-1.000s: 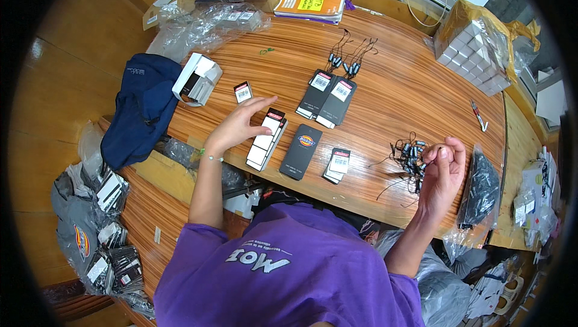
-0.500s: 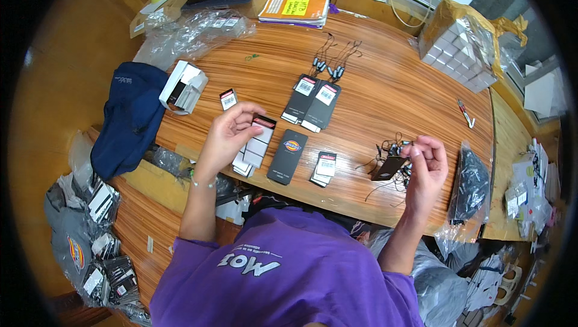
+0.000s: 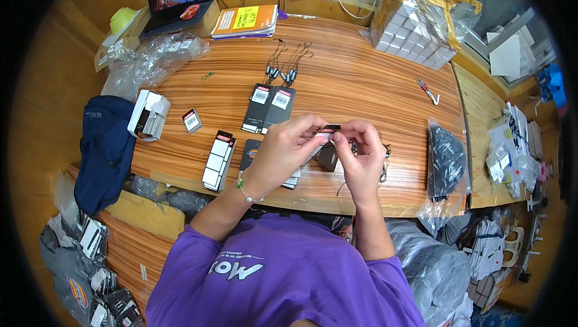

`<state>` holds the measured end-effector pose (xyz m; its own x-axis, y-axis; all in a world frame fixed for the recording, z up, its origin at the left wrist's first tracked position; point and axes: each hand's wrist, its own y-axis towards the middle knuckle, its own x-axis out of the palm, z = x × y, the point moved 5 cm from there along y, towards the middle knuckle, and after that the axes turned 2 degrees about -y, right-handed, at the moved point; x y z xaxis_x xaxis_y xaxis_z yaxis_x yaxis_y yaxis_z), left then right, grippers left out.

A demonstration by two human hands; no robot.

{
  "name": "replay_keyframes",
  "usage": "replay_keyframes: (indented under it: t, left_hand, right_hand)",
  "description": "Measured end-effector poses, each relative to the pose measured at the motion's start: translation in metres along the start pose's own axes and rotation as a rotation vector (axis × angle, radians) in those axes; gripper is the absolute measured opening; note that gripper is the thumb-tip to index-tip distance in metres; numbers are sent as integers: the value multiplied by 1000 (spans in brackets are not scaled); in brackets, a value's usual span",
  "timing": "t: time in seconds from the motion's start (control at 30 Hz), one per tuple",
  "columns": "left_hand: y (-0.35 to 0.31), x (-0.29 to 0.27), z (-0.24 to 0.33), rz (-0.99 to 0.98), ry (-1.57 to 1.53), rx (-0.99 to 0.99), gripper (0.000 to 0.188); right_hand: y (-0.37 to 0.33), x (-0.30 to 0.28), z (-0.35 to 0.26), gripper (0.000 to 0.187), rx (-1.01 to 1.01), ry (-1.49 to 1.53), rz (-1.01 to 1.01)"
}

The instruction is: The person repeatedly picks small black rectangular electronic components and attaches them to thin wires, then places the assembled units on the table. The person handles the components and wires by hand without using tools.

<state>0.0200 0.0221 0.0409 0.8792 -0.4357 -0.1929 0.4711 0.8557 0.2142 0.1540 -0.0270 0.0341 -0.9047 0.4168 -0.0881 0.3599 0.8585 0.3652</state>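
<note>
Both my hands meet over the near middle of the table. Between the thumb and fingers of my left hand is a white hang tag with a black and red top. My right hand pinches at the top edge of that tag, and a small dark tag hangs just below its fingers; its string is mostly hidden. To the left lies a stack of white tags with black and red tops. A larger black tag and a smaller tag stack are partly covered by my left hand and forearm.
Two black tag stacks lie farther back, with corded pieces above them. A white box and a single small tag are at left. At right are a bagged black bundle, snips and a wrapped box block.
My left hand has moved right from the white tag stack, carrying one tag. My right hand has come left with the dark tag, and the hands now meet. The view has shifted.
</note>
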Motion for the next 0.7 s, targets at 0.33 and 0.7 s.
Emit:
replay_keyframes:
  t: [0.33,0.7]
  left_hand:
    - [-1,-6,11,-82,191,112,18]
    - [1,-7,14,-155,300,215,17]
  right_hand:
    - [-6,6,7,9,72,225,-12]
    - [-12,7,13,12,13,109,51]
